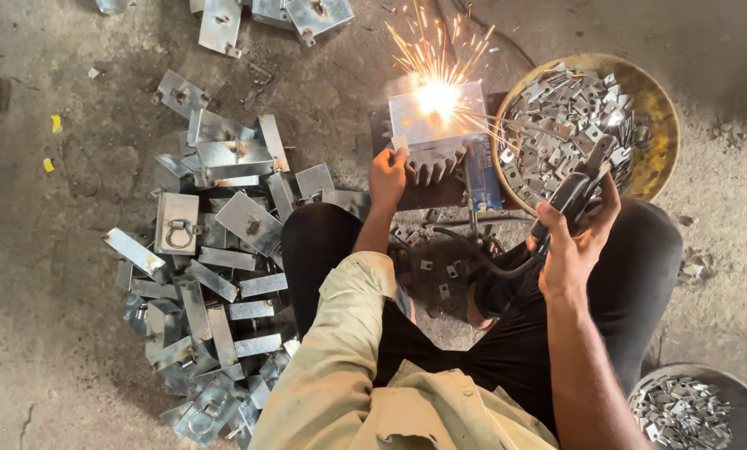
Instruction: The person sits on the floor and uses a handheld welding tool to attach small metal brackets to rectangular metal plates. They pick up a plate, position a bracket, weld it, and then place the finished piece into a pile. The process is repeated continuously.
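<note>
Sleeve [340, 367]: khaki, lowest in frame, over black trousers; seated low on a concrete floor [57, 350].
Plate [436, 125]: small steel plate flat on a dark block just ahead of the knees, between pile and bowl; bright arc at its far middle, sparks fanning up and right.
Left hand [387, 179]: at the plate's near left corner, fingers together and pressed down on the edge, pinning it.
Right hand [575, 250]: fingers clamped round the holder [575, 193], black grip angled toward the arc; rod too thin and too lost in glare to trace.
Cable [482, 258]: black, looping from holder across the lap.
Bowl [661, 104]: yellow, just right of the plate, heaped with small steel tabs.
Pile [211, 275]: finished-looking plates with rings, spread left of the knees; more at top edge.
Second bowl [723, 383]: lower right corner, also holding tabs.
Judged good practice: steady holder angle, short arc held on the joint, pinning fingers well clear of the sparks, cable slack so nothing tugs the tip.
</note>
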